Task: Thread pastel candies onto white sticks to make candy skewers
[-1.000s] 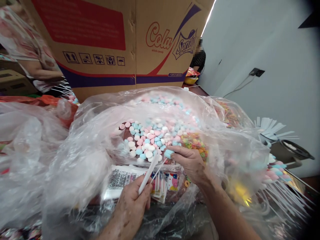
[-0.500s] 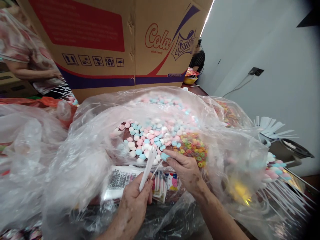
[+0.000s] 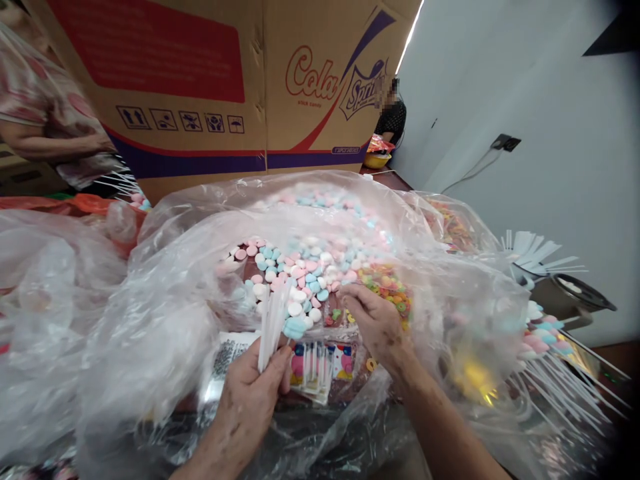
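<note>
My left hand (image 3: 250, 387) grips a bundle of white plastic sticks (image 3: 273, 320), and a blue candy (image 3: 295, 327) sits on a stick at its thumb. My right hand (image 3: 373, 320) reaches into an open clear plastic bag (image 3: 165, 313), fingertips pinched at the small coloured candies (image 3: 343, 312) beside a heap of ring-shaped sweets (image 3: 387, 287); whether it holds one I cannot tell. Pink, blue and white heart-shaped candies (image 3: 295, 267) fill the bag in front of both hands.
A big cardboard box (image 3: 210, 87) stands behind the bag. Printed wrappers (image 3: 317, 363) lie under my hands. Finished candy sticks (image 3: 550, 353) fan out at right by a metal pan (image 3: 575, 297). One person stands at left (image 3: 45, 113), another far back (image 3: 393, 113).
My right hand has let go of the blue candy on its stick and moved right to the coloured sweets. My left hand shifted left, now holding that candy stick with the bundle.
</note>
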Demonstrator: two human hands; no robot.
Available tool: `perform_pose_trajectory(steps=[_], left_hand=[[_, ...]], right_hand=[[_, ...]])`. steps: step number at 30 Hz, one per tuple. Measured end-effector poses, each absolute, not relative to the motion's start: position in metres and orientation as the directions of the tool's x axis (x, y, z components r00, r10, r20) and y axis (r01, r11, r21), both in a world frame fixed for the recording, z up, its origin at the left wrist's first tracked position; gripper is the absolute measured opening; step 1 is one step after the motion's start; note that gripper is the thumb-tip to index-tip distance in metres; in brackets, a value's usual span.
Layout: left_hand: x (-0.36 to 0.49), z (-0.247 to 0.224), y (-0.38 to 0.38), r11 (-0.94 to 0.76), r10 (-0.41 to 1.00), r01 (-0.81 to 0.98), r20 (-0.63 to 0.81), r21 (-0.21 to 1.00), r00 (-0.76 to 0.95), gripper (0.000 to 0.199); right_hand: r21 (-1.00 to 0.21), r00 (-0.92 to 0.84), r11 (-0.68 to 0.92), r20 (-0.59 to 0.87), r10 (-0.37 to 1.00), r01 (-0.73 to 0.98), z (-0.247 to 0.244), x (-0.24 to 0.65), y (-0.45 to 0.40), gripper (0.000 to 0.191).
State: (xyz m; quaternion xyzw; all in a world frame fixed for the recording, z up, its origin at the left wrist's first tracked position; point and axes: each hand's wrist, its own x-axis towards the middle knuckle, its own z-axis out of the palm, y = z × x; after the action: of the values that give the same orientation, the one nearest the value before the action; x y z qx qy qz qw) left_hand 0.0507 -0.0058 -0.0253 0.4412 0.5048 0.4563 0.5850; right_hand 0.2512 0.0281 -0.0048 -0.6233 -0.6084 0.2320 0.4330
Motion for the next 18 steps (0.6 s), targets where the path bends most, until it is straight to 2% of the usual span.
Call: perform_pose_trajectory(steps=[3,6,10,13,18], left_hand=[[0.047,-0.025,-0.008,0.234,0.971,-0.183,-0.221,0.955,0.089,0.031],[0.046,-0.021,-0.011,0.263,0.964,-0.201,-0.249,0.943,0.096,0.033],[0.045,-0.017,-0.012,0.304,0.951,-0.138,-0.294,0.943,0.092,0.03],[0.043,-0.018,-0.012,0.314,0.948,-0.129,-0.304,0.94,0.096,0.034],[0.039,-0.019,-0.013,0.313,0.948,-0.112,-0.303,0.943,0.101,0.04]], right_hand=[[-0.602,0.01,0.112,0.195,0.981,0.791,-0.003,0.255,0.044,0.022],[-0.389,-0.057,0.098,0.116,0.992,0.916,-0.006,0.243,0.054,0.025],[-0.266,-0.101,0.113,0.059,0.993,0.957,-0.013,0.225,0.061,0.02],[-0.296,-0.105,0.114,0.045,0.993,0.948,-0.015,0.225,0.064,0.019],[-0.617,-0.033,0.037,0.017,0.999,0.786,-0.005,0.244,0.06,0.018]])
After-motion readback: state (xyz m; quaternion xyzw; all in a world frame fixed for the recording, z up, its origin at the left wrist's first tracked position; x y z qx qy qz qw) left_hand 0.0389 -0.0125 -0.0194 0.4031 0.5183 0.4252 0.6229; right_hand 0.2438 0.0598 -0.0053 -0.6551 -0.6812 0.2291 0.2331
